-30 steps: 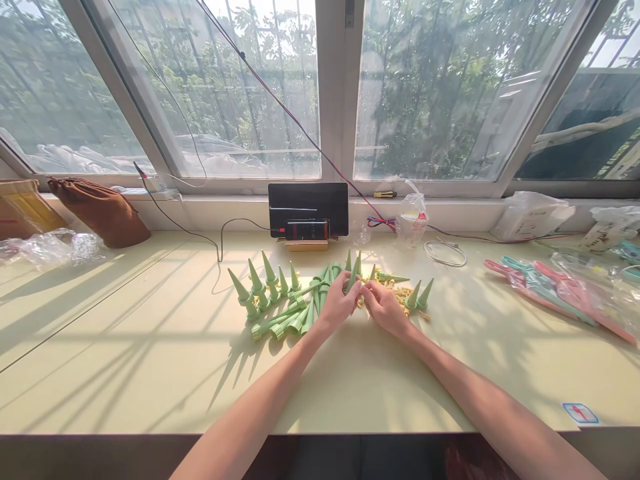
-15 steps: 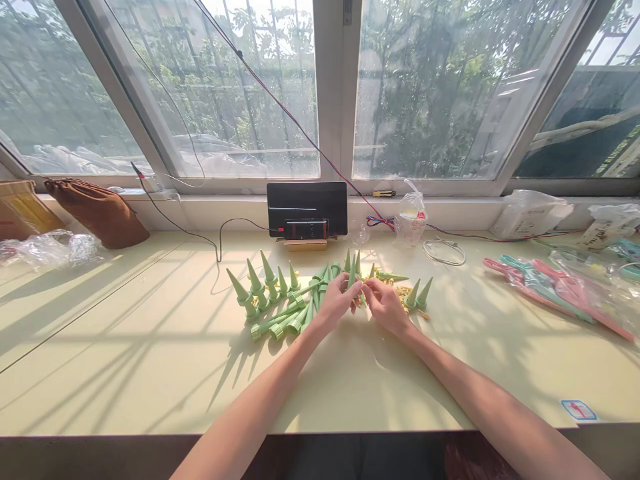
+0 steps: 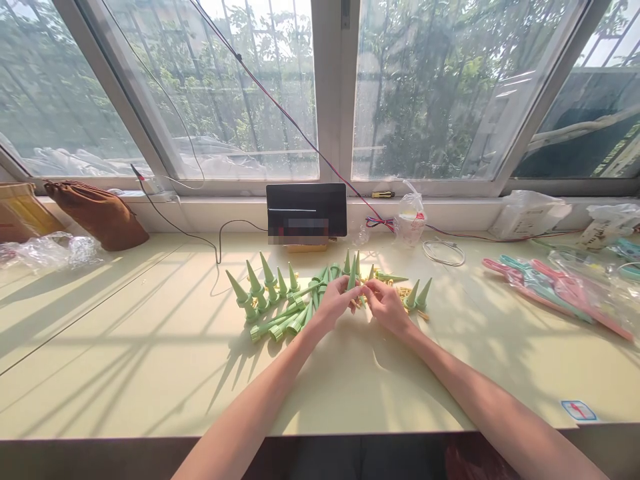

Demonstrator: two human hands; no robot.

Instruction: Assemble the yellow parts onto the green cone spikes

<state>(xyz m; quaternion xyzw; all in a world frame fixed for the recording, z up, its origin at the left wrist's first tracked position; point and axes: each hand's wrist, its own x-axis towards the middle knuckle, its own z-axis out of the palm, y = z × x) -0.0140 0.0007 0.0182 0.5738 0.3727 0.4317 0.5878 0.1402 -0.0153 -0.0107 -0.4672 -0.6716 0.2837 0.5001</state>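
Observation:
My left hand [image 3: 334, 301] is closed around a green plastic cone-shaped spike [image 3: 353, 275], its point upward. Fingers of my right hand [image 3: 386, 304] are pinched together right against the left fingertips; whatever sits between them is too small to make out. To the left of my hands, several green spikes [image 3: 256, 283] stand point up on ringed bases. In front of those lie long green tapered tubes with ribbed caps [image 3: 280, 328]. Small yellow pieces [image 3: 403, 291] are scattered behind and beside my right hand, close to two upright green spikes [image 3: 424, 293].
A dark tablet [image 3: 306, 203] leans on the sill behind the spikes, its lower part blurred. Right of it are a plastic-wrapped cup [image 3: 411, 223] and a coiled white cable [image 3: 444, 252]. Pink and teal plastic items [image 3: 555, 287] lie far right, a brown pouch [image 3: 97, 212] far left.
Hardly anything differs: both hands stay together at the same spot with the green spike, with at most a tiny shift of the fingers.

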